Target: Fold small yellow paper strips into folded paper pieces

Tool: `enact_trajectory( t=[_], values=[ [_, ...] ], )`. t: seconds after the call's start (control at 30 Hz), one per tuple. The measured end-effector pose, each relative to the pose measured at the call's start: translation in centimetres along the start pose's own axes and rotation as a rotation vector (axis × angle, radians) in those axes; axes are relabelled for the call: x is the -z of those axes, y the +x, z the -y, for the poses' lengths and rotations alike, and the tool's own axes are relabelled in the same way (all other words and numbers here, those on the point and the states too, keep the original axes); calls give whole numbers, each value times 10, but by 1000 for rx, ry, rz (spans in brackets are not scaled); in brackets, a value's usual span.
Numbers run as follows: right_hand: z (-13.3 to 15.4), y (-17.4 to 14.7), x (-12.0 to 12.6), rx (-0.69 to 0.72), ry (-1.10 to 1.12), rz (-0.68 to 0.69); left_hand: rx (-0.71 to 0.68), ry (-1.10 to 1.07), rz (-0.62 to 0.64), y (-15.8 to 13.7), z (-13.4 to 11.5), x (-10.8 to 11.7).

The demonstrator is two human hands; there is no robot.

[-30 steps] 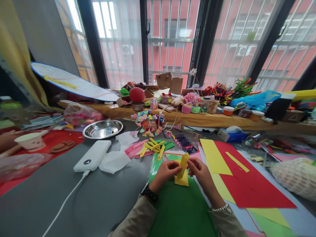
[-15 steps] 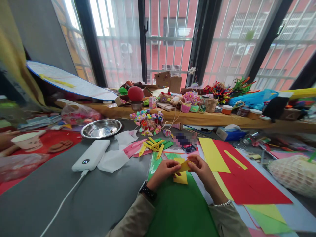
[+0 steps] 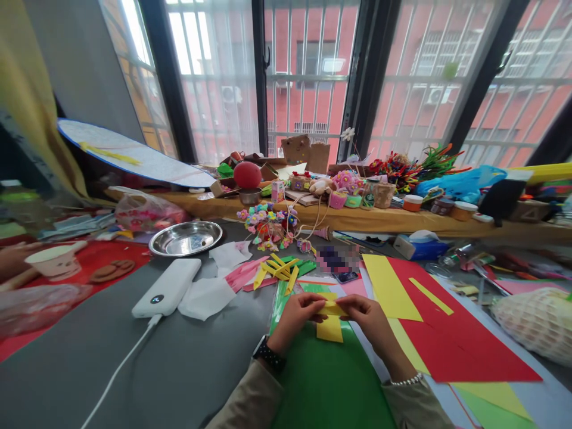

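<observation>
A small piece of yellow paper [image 3: 331,308] is stretched between my two hands. My left hand [image 3: 297,319] pinches its left end, and a dark watch sits on that wrist. At the right end, the thumb and fingers of my right hand [image 3: 369,322] are closed on the same piece; a beaded bracelet circles this wrist. Just below lies another yellow paper piece [image 3: 329,330] on a green sheet [image 3: 330,381]. Beyond my left hand rests a pile of folded yellow strips [image 3: 281,268], with green and pink strips beside it.
Right of my hands lie a red sheet [image 3: 469,339] and a yellow sheet [image 3: 388,286]. To the left are a white power bank [image 3: 167,289] with a cable and a steel plate [image 3: 156,243]. Another person's hand [image 3: 20,259] shows near a paper cup [image 3: 53,265]. Crafts crowd the sill.
The yellow paper now lies flatter and level between my hands, and my right fingers have closed down on its end. The whole view has shifted slightly.
</observation>
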State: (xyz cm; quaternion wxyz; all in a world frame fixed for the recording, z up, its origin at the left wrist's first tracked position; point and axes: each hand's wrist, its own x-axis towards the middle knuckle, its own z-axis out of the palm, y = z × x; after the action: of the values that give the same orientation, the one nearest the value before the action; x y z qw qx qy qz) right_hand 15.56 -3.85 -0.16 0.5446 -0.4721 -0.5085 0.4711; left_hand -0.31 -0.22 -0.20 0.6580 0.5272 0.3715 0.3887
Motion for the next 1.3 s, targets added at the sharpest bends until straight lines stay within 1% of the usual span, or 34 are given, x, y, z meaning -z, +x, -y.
enact_trajectory(
  t=[0.13,0.27,0.33,0.4,0.53,0.77,1.2,1.3],
  values=[
    [6,-2,-3,-8,37,-15,-70,43,-21,-1,-1,0],
    [9,-3,-6,-102,18,46,-119,95,-39,-1,-1,0],
    [7,-2,-6,-140,12,32,-139,134,-43,-1,0,0],
    [4,-1,-4,-136,-3,10,-149,149,-34,0,2,0],
    [-2,0,-1,-126,-33,-14,-116,105,-10,1,4,0],
    [-6,2,-1,-110,-22,-45,-58,18,-56,0,0,-3],
    [-6,2,-2,-100,-59,-43,-82,44,-49,0,1,-3],
    [-6,2,-2,-100,-45,-49,-93,20,-62,2,2,-2]
  ],
)
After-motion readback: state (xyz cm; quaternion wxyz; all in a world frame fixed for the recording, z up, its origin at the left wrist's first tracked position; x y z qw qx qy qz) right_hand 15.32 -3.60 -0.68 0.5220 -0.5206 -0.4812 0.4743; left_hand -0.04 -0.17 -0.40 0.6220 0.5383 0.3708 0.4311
